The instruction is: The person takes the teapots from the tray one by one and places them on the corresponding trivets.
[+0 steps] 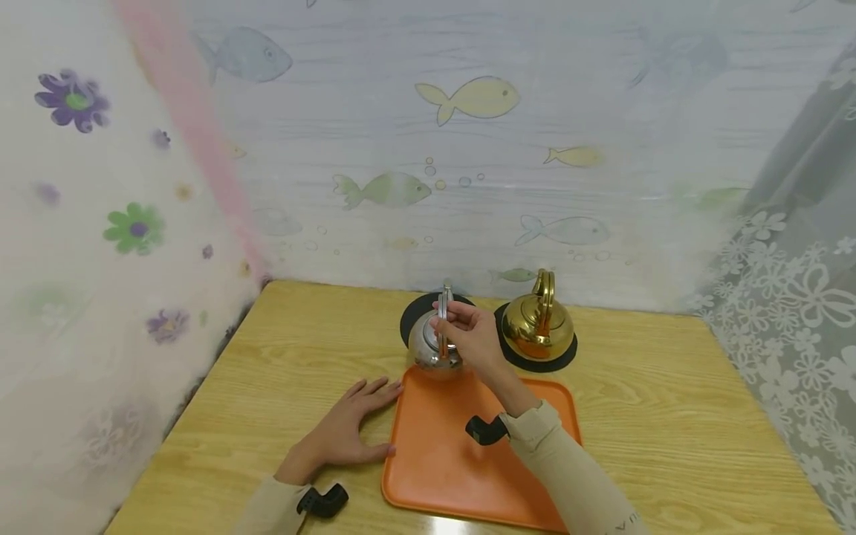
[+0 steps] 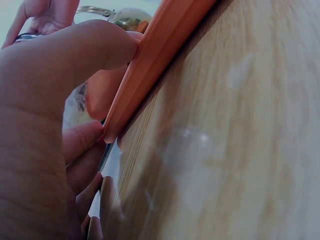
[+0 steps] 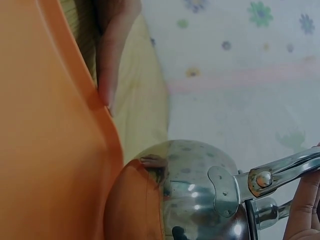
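Observation:
My right hand [image 1: 476, 338] holds the upright handle of a silver kettle [image 1: 423, 343] between thumb and fingers. The shiny round body overlaps the front of a black round mat [image 1: 414, 316] and sits right at the far edge of an orange tray [image 1: 441, 453]. In the right wrist view the kettle [image 3: 200, 185] mirrors the tray, and its metal handle [image 3: 285, 174] runs to my fingers. My left hand [image 1: 341, 427] is spread at the tray's left side. Its thumb and fingertips touch the tray rim [image 2: 150, 60] in the left wrist view.
A gold kettle [image 1: 535, 334] stands on a second black mat [image 1: 545, 365] to the right of the silver one. The wooden table [image 1: 669, 416] meets a wall covering with printed fish [image 1: 481, 98] at the back. Lace curtain [image 1: 802, 357] hangs along the right side.

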Demonstrator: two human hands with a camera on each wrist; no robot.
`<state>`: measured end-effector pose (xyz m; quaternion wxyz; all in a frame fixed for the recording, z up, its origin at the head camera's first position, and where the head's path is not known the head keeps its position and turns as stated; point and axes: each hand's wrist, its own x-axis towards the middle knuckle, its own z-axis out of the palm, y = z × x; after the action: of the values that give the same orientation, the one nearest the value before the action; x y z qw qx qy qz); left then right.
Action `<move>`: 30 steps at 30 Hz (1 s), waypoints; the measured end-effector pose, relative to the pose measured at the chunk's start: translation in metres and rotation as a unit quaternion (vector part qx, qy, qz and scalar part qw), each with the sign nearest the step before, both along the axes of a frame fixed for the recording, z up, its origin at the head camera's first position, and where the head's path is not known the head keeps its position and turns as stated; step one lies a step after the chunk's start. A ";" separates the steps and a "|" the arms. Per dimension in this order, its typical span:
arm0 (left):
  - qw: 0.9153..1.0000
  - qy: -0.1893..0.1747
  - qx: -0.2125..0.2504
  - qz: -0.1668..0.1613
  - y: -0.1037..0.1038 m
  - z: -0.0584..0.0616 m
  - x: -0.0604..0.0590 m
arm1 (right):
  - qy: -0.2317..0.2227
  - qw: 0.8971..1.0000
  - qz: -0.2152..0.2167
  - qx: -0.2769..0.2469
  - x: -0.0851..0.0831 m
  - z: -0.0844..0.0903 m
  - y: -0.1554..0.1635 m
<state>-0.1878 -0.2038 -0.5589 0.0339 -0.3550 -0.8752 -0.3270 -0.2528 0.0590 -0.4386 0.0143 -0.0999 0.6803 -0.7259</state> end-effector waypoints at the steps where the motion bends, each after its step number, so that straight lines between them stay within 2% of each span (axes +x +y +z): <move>1: 1.000 0.000 -0.001 0.000 0.000 0.000 0.000 | -0.002 1.000 -0.001 -0.001 -0.001 0.000 0.000; 15: 1.000 0.003 -0.005 0.002 0.001 0.000 0.000 | -0.006 1.000 -0.014 0.008 -0.014 0.003 -0.005; 25: 1.000 -0.016 0.001 0.001 0.001 0.004 0.001 | 0.000 0.999 -0.040 0.028 -0.029 0.002 -0.004; 30: 1.000 -0.006 -0.003 0.003 0.001 0.004 0.001 | -0.019 0.998 -0.044 0.047 -0.039 0.001 -0.003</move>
<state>-0.1864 -0.2024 -0.5551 0.0287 -0.3507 -0.8772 -0.3267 -0.2921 0.0558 -0.4375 0.0000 -0.0547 0.7167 -0.6952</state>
